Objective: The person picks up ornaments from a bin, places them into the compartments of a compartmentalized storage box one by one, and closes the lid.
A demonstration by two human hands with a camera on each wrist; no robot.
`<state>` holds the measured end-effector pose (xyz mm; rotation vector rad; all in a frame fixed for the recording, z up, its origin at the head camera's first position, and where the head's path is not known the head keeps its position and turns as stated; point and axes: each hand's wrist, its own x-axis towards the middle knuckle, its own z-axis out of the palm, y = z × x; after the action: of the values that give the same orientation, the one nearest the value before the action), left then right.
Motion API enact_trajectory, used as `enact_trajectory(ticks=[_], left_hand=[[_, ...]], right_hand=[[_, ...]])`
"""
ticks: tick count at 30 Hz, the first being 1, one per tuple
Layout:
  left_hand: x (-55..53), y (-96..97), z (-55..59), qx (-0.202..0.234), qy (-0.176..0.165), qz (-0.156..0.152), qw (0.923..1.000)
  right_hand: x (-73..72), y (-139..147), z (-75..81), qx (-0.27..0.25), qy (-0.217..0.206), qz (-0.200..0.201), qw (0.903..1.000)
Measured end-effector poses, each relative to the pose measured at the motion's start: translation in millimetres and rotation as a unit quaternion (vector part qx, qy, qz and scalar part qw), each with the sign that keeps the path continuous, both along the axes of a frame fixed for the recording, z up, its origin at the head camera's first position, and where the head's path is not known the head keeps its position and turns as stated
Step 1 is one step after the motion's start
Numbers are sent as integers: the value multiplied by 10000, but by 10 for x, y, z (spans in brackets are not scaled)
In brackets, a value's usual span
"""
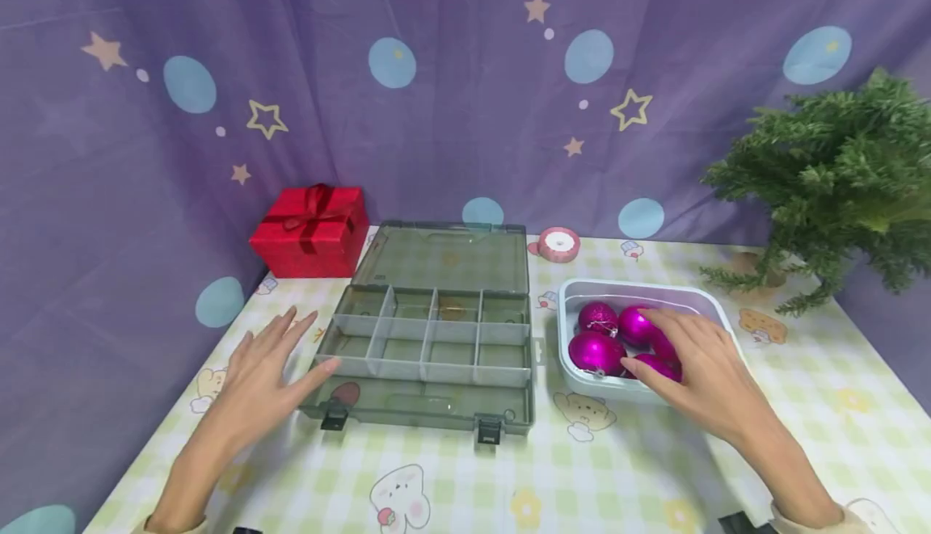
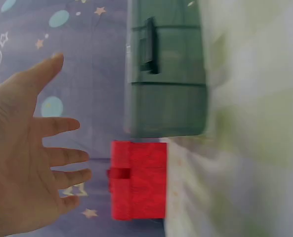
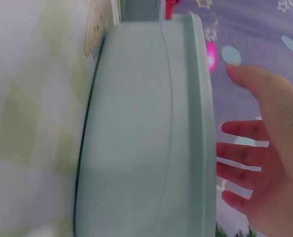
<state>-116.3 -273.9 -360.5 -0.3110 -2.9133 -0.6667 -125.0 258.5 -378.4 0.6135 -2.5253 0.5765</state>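
A tinted clear plastic organizer box (image 1: 465, 397) lies with its lid raised at the back, its divided compartments facing up. My left hand (image 1: 265, 388) hovers at its left side, fingers spread, thumb overlapping the box's edge in the head view. To the right stands a pale blue plastic bin (image 1: 607, 386) with several shiny magenta Christmas balls (image 1: 596, 351) inside. Over the bin's right part is my right hand (image 1: 705, 372), its fingers loosely extended above the balls and partly hiding some. In the right wrist view the fingers (image 3: 240, 153) appear beyond the bin's rim, with nothing between them and the thumb.
A red gift box (image 1: 313, 231) with a ribbon stands behind the organizer on the left. At the back middle lies a ribbon spool (image 1: 559, 244). An artificial Christmas tree (image 1: 836, 187) rises at the right. A purple patterned curtain (image 1: 465, 114) hangs behind the checked tablecloth (image 1: 465, 485).
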Motion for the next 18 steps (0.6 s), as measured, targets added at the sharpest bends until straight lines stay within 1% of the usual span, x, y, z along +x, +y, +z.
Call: enact_trajectory(ticks=[2,4,7,10,15,18], left_hand=[[37,-19,-44,492,-315,155,9982],[61,-37,-81,902,-602,322,9936],[90,-71,-137,1326,-963,484,9853],[120,-117,-205,1508,-1168,466,9805],[205,-225,-340,1781,-1403,293,9735],[237,-277,-418,2129,-1538,162,9648]], right_hand=[[-38,-55,-9,-99,140,179,9997],[-73,-102,-12,-162,192,287,9993],[-117,-166,2,-227,-42,417,9989],[-156,-220,22,-178,-396,468,9980],[-184,-278,40,-140,-993,497,9937],[-184,-296,43,-198,-1317,451,9901]])
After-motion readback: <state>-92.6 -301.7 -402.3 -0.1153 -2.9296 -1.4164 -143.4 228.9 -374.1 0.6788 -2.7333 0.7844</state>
